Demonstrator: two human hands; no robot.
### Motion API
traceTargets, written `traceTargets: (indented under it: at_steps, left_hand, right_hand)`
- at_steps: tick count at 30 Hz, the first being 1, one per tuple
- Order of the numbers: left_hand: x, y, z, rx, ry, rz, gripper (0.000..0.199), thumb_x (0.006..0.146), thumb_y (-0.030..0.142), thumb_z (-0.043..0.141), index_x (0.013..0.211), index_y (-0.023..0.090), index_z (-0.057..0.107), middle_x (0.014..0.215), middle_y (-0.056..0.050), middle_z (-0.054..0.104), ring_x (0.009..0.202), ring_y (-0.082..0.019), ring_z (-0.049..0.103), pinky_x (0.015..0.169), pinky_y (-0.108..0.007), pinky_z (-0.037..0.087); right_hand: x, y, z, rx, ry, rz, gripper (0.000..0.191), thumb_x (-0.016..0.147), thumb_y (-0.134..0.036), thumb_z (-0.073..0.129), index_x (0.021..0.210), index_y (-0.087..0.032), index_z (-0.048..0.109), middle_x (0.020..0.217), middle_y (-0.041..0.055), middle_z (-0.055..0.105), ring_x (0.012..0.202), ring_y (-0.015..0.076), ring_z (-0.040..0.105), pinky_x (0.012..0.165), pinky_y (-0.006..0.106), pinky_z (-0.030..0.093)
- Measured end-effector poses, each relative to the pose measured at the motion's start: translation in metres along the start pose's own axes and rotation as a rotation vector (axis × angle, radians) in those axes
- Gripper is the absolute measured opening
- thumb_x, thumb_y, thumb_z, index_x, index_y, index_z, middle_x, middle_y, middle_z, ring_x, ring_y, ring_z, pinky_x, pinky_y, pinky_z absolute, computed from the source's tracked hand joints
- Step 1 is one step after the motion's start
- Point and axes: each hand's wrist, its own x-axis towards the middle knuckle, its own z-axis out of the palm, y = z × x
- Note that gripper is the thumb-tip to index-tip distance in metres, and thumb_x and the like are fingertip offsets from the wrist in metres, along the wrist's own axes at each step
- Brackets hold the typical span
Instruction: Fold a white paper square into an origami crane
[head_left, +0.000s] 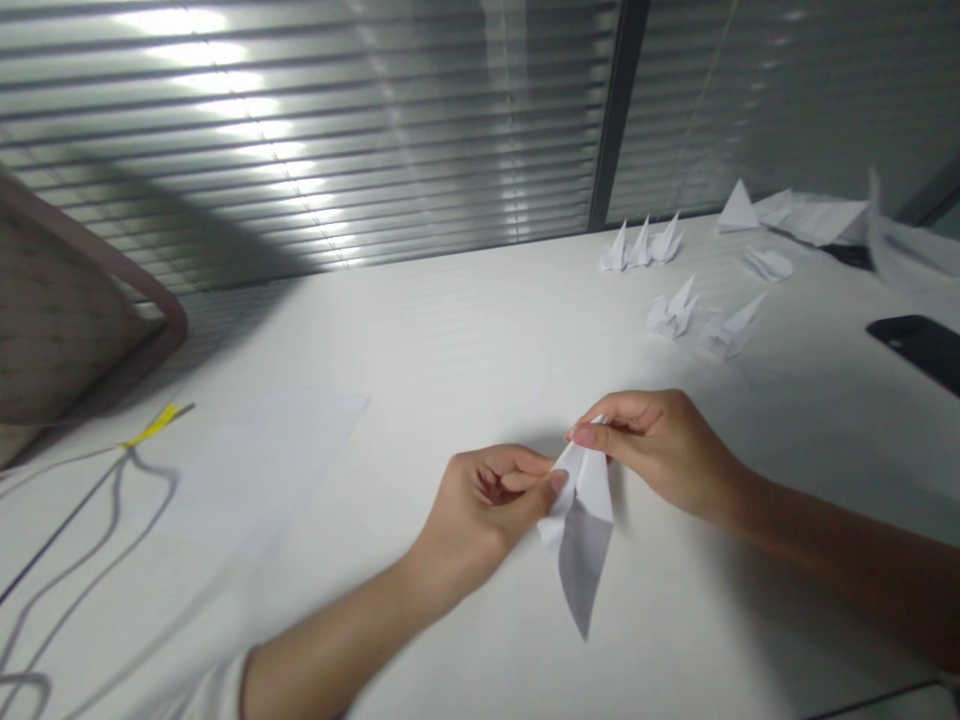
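A partly folded piece of white paper [589, 545] is held between both hands above the table, its long pointed flap hanging toward me. My left hand [487, 510] pinches its left edge between thumb and fingers. At its upper tip, the thumb and fingers of my right hand [660, 445] are closed on it. Some of the folds are hidden behind the fingers. Beyond my right hand stand two folded paper figures, one [673, 308] left of the other [731, 328], with pointed tips. A row of three similar paper figures [640, 245] is farther back.
On the left a flat white sheet [262, 470] lies beside grey cables [116, 500] with a yellow tie [154, 426]. A bag [67, 310] stands at far left. Loose papers [814, 215] and a dark phone-like object [919, 345] are at right. Window blinds [300, 130] rise behind the table.
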Motion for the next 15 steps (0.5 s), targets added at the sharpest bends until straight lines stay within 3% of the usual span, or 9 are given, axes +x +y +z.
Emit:
traceTargets:
  at_steps: [6, 11, 15]
  left_hand:
    - [-0.0006, 0.0005, 0.0011, 0.041, 0.023, 0.054, 0.021, 0.071, 0.033, 0.073, 0.067, 0.013, 0.070, 0.056, -0.001, 0.063, 0.049, -0.009, 0.049, 0.048, -0.021, 0.036]
    - [-0.0012, -0.0010, 0.0016, 0.127, 0.023, 0.060, 0.029, 0.077, 0.038, 0.068, 0.063, 0.013, 0.070, 0.047, 0.002, 0.053, 0.043, -0.006, 0.037, 0.042, -0.020, 0.026]
    - [-0.0008, -0.0005, 0.0003, 0.128, 0.010, 0.039, 0.025, 0.077, 0.036, 0.069, 0.067, 0.014, 0.073, 0.053, 0.000, 0.060, 0.047, -0.009, 0.046, 0.045, -0.021, 0.034]
  right_hand:
    - [-0.0041, -0.0036, 0.0042, -0.040, 0.018, -0.047, 0.015, 0.081, -0.029, 0.065, 0.070, -0.019, 0.068, 0.066, 0.0001, 0.069, 0.061, 0.0131, 0.061, 0.054, 0.023, 0.045]
    - [-0.0067, -0.0069, 0.0091, -0.001, -0.032, -0.035, 0.013, 0.081, -0.026, 0.065, 0.070, -0.018, 0.066, 0.067, 0.0007, 0.069, 0.064, 0.0135, 0.062, 0.057, 0.022, 0.047]
    - [-0.0042, -0.0048, 0.0083, 0.026, -0.019, -0.030, 0.014, 0.080, -0.026, 0.065, 0.069, -0.018, 0.066, 0.066, 0.0005, 0.069, 0.063, 0.0134, 0.062, 0.057, 0.023, 0.047]
